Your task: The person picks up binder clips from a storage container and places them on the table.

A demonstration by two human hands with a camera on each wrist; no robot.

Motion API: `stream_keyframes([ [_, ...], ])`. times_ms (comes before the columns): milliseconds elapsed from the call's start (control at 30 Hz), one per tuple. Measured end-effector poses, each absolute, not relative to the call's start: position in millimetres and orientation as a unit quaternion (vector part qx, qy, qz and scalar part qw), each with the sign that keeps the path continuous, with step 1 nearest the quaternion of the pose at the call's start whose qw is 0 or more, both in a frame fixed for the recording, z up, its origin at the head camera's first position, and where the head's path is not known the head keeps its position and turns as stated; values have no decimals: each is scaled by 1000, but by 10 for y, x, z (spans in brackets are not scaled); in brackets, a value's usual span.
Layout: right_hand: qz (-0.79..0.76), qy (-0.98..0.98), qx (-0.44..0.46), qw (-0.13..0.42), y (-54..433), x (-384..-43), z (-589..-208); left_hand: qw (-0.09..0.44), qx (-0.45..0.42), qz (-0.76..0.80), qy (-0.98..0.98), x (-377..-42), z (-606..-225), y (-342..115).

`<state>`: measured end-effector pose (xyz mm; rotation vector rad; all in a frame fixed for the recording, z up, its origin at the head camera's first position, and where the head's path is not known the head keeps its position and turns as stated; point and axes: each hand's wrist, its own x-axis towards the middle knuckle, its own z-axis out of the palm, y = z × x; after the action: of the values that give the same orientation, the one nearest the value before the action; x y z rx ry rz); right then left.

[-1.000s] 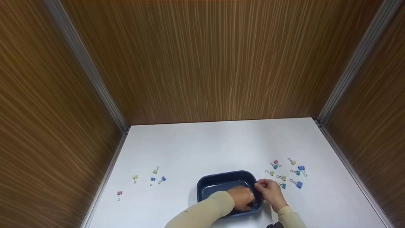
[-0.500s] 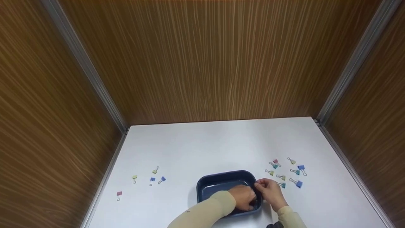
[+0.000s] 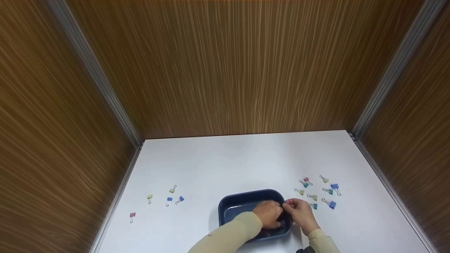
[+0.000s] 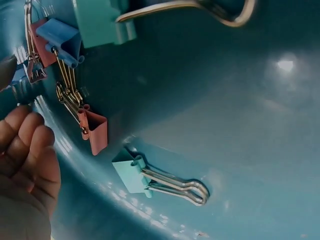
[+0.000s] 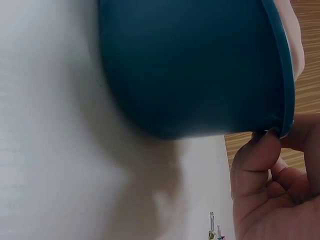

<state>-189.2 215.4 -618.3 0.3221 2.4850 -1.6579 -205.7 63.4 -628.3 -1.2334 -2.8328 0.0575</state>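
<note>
A dark blue rectangular tray (image 3: 228,201) sits near the front of the white table. My left hand (image 3: 269,213) reaches down into its right end. In the left wrist view its fingers (image 4: 37,131) are loosely curled, with a gap to the thumb and a blue binder clip partly hidden there. Beside them lie another blue binder clip (image 4: 62,37), a red binder clip (image 4: 95,131) and a mint green binder clip (image 4: 129,175); a larger green binder clip (image 4: 102,21) shows at the top. My right hand (image 3: 300,213) pinches the tray's right rim (image 5: 286,75) between thumb and fingers.
Several binder clips lie right of the tray, among them a large blue binder clip (image 3: 332,204) and a yellow binder clip (image 3: 313,197). Further left are several more, including a red binder clip (image 3: 132,214). Wood-grain panels (image 3: 225,70) enclose the table (image 3: 211,158).
My left hand has shifted slightly away from the front wall inside the tray, and something reddish now shows below it. My right hand keeps its hold on the rim.
</note>
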Motion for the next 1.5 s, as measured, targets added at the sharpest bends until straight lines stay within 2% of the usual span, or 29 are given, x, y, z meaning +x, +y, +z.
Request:
stream_keyframes([
  [267, -551, 824, 109, 75, 2147, -1893, -6174, 40, -379, 5, -925, -2089, -6336, 582],
  [533, -556, 822, 106, 71, 2150, -1880, -6161, -20, -402, -18, -915, -2133, -6275, 502],
  [800, -553, 824, 103, 75, 2150, -1874, -6179, 6, -418, 5, -908, -2133, -6302, 473],
  [1133, -562, 819, 100, 63, 2156, -1860, -6191, -39, -419, -54, -906, -2130, -6303, 477],
  [1500, -562, 819, 100, 62, 2149, -1873, -6184, -18, -425, -49, -904, -2140, -6302, 490],
])
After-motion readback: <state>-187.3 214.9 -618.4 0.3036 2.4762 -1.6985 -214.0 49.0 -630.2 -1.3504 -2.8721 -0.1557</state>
